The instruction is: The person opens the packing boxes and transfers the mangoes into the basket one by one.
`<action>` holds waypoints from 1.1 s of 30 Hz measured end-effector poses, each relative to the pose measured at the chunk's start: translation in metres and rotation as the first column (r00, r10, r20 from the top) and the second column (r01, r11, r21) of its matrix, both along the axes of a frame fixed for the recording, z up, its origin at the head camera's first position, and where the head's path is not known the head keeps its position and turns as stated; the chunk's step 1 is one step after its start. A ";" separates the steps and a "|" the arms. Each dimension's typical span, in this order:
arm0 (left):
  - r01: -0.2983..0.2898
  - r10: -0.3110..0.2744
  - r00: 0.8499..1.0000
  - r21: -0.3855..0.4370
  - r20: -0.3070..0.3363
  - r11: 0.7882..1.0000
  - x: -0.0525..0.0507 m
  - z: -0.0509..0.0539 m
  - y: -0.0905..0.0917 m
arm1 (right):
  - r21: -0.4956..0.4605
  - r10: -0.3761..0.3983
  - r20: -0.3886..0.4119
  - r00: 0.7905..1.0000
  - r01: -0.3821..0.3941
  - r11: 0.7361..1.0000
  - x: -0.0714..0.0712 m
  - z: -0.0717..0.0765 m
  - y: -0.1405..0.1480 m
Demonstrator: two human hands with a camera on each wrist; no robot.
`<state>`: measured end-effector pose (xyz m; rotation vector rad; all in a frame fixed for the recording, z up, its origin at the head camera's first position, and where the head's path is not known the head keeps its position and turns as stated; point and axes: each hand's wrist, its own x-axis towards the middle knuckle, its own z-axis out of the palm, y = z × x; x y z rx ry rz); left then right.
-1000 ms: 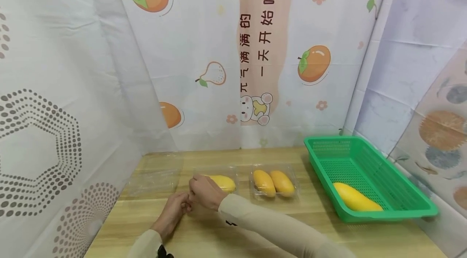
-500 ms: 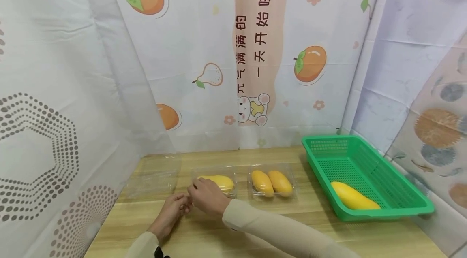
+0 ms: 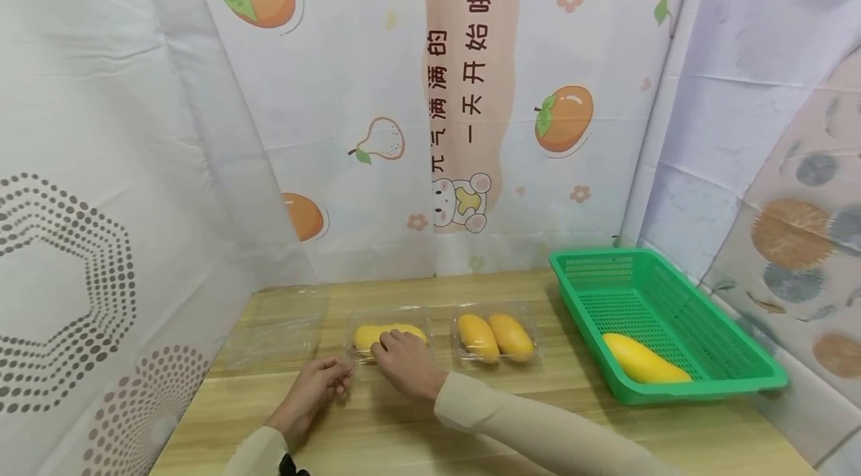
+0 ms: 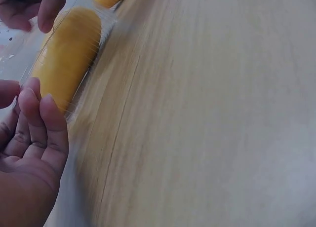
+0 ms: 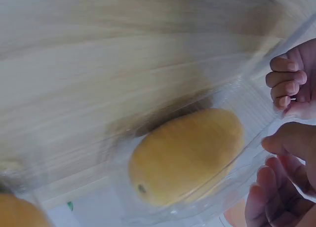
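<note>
Two yellow mangoes (image 3: 368,337) (image 4: 71,54) (image 5: 185,158) lie in a clear plastic box (image 3: 389,308) at mid-table. At its front left corner, my left hand (image 3: 312,392) (image 4: 34,148) (image 5: 301,81) has its fingers curled and appears to pinch the thin plastic edge; the contact is partly hidden. My right hand (image 3: 406,364) (image 4: 34,7) (image 5: 289,180) lies over the box's front side, fingers loosely bent, thumb apart from them and beside the rim in the right wrist view. It covers part of the right mango in the head view.
Right of this box, a second clear box (image 3: 498,304) holds two orange-yellow mangoes (image 3: 478,338). A clear, see-through container (image 3: 272,334) stands at the back left. The green basket (image 3: 601,353) on the right contains one long yellow mango (image 3: 642,361). Printed curtains (image 3: 377,237) rise behind the table.
My right hand has moved right along the box's front side, away from my left hand, uncovering the left mango. My left hand stays at the corner. The head view has shifted slightly.
</note>
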<state>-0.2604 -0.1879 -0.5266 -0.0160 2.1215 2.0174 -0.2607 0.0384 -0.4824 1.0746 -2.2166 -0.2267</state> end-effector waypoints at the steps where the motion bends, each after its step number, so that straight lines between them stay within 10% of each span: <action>1: 0.002 -0.002 1.000 -0.001 -0.002 1.000 0.000 0.000 -0.001 | 0.004 -0.003 -0.002 1.000 0.003 1.000 0.000 0.000 0.001; 12: 0.008 -0.008 1.000 -0.022 -0.017 1.000 0.004 0.000 -0.001 | -0.049 0.002 0.039 0.999 0.000 0.999 -0.004 0.005 0.008; 20: -0.012 0.012 1.000 -0.037 -0.019 0.999 0.006 0.001 -0.001 | -0.217 0.109 0.072 0.991 -0.091 0.972 -0.022 0.037 0.014; 33: -0.037 0.036 0.999 -0.037 -0.013 0.999 0.004 0.001 -0.003 | -0.344 0.059 0.194 0.979 0.011 0.939 -0.052 0.068 0.041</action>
